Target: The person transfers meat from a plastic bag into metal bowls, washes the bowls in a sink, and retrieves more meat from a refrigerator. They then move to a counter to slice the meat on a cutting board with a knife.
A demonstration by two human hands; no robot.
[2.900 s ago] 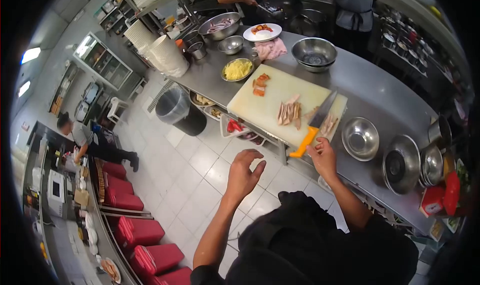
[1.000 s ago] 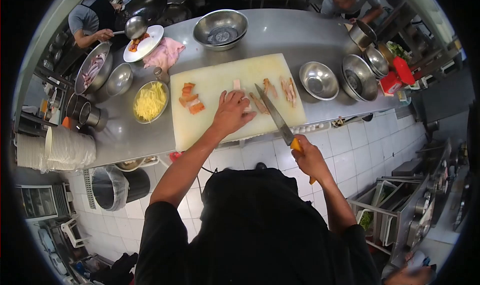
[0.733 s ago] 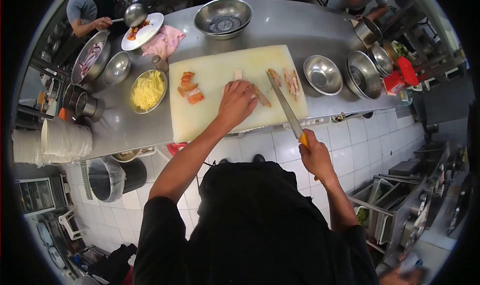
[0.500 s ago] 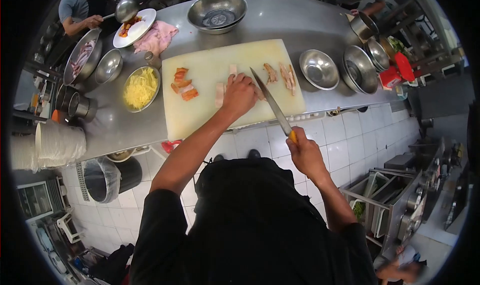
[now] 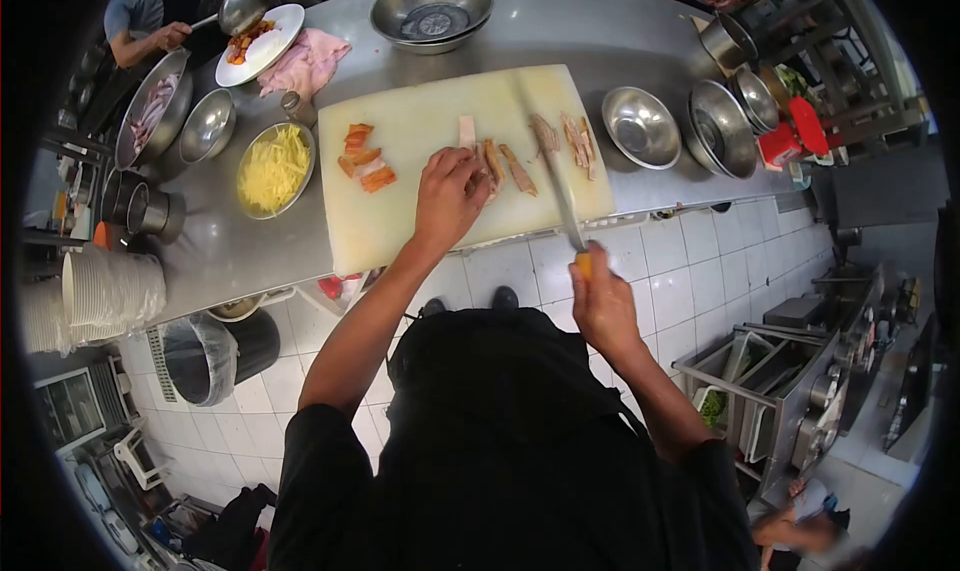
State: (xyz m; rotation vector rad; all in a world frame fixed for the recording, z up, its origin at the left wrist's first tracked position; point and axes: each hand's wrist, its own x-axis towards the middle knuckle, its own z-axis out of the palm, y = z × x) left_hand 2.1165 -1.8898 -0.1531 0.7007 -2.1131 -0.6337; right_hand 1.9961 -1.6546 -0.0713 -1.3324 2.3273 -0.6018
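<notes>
My right hand [image 5: 605, 301] grips the orange handle of a long knife [image 5: 562, 196], its blade blurred and pointing away from me over the right part of the white cutting board [image 5: 385, 231]. My left hand [image 5: 452, 193] rests on the board's middle, fingers curled down on meat strips [image 5: 488, 171]. A loose cut strip [image 5: 518, 171] lies between that hand and the blade. One pale slab [image 5: 467, 129] shows just beyond my left fingers. Reddish-orange pieces [image 5: 366, 159] sit at the board's left, and more brown strips [image 5: 578, 146] lie near its right edge.
Left of the board are a bowl of yellow shreds [image 5: 272, 171], a shaker [image 5: 294, 107] and a pink cloth [image 5: 310, 61]. Metal bowls [image 5: 640, 129] stand at the right. Behind, a co-worker's hand [image 5: 172, 37] holds a ladle [image 5: 240, 9] near a white plate [image 5: 290, 43].
My left hand has shifted left and slightly toward me. The knife has swung upright and right, away from the left fingers. Separate cut strips now show between them.
</notes>
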